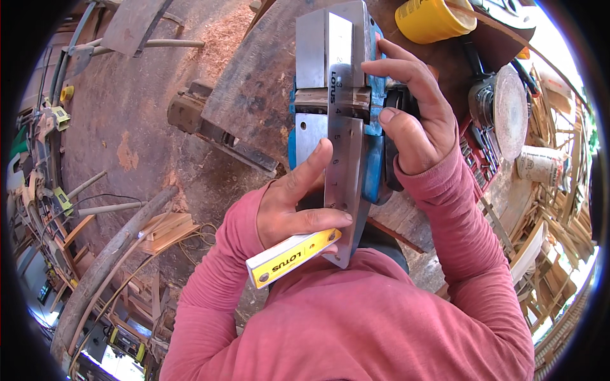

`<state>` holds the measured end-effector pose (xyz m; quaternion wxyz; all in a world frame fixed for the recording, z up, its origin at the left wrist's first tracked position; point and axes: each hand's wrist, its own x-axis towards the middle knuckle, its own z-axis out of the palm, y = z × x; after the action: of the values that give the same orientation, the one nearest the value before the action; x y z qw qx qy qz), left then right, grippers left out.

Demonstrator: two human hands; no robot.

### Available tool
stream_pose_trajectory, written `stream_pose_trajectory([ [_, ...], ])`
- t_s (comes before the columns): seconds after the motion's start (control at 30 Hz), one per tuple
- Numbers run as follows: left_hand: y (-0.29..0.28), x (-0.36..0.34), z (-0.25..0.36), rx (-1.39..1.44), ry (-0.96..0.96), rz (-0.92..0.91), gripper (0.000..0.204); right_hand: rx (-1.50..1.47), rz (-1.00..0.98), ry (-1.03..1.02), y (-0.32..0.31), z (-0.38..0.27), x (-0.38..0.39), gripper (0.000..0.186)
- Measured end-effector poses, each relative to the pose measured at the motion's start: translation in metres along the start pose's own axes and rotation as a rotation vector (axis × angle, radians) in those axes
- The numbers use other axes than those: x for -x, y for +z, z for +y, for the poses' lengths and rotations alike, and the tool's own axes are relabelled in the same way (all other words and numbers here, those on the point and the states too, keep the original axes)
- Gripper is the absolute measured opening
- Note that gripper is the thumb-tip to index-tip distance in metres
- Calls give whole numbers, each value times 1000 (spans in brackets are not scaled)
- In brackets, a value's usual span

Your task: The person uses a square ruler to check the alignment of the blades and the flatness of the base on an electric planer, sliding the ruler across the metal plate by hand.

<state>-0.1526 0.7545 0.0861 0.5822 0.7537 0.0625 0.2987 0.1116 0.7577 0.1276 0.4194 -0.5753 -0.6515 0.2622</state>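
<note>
A blue electric planer [373, 159] lies with its metal sole facing up, and the cutter slot crosses its middle. Along the sole rests the steel blade of a try square [344, 143]. My left hand [289, 206] grips this square near its yellow-sided handle, thumb across the blade and index finger stretched onto the sole. The other left fingers are mostly hidden beneath. At the planer's right side, my right hand [419, 120] is curled against the body, with thumb and index finger apart near the cutter slot.
A worn wooden board [254, 76] lies under the planer, beside a metal clamp-like fixture [219, 130]. A yellow bucket [432, 22] and a power tool with a round disc [510, 113] are at right. Wood pieces [168, 232], a long pole [121, 267] and shavings [222, 41] occupy the left side.
</note>
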Motion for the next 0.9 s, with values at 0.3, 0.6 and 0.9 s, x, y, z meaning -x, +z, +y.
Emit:
stream_pose_trajectory([
  [0.3, 3, 2, 2, 30, -32, 46, 44, 4, 10, -11, 0, 1, 0, 46],
  [0.6, 6, 3, 1, 53, -48, 73, 44, -9, 12, 11, 1, 2, 0, 45],
  [0.9, 8, 5, 4, 62, -76, 88, 45, 20, 1, -6, -1, 1, -1, 45],
])
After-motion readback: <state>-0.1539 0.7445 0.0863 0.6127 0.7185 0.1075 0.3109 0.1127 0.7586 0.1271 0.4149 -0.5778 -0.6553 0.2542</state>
